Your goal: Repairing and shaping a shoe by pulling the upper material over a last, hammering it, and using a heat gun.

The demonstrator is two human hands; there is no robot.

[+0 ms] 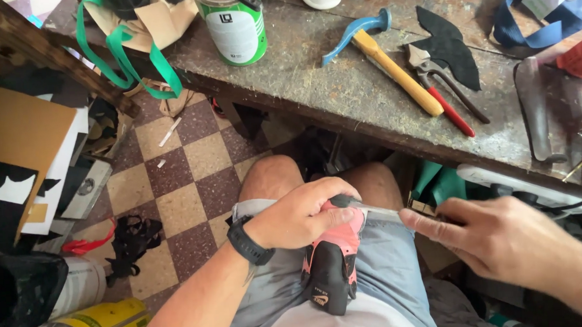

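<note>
Left hand point(300, 216), with black watch, closed around a thin tool point(366, 208) and pressing on a pink and black shoe point(333, 264) resting on the lap. Right hand point(501, 239) pinching the tool's other end with half-curled fingers. Beyond, on the worn workbench point(340, 81): a hammer point(381, 56), pliers point(443, 86), a green and white can point(234, 24).
</note>
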